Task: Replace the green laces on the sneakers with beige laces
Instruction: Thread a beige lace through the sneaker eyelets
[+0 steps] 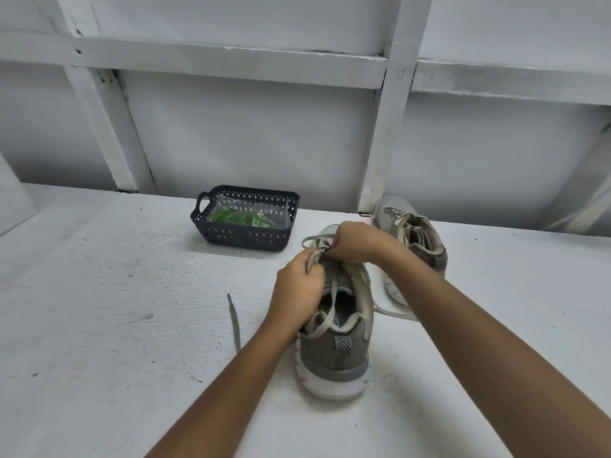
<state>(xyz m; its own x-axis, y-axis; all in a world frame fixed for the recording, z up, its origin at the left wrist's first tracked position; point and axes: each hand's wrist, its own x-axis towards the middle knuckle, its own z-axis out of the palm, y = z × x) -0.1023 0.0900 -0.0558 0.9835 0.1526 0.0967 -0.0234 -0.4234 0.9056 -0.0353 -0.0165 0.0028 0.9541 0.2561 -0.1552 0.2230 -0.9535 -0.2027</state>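
A grey sneaker with a white sole stands in front of me, heel toward me, toe pointing away. A beige lace runs through its eyelets. My left hand pinches a loop of that lace at the shoe's left side. My right hand pinches the lace just above the tongue, close to the left hand. One lace end trails on the table at the left, another to the right. A second grey sneaker with beige lacing lies behind my right arm. Green laces lie bagged in the basket.
A dark blue perforated basket stands behind the shoes on the white table. A white panelled wall with wooden battens rises directly behind the table's far edge.
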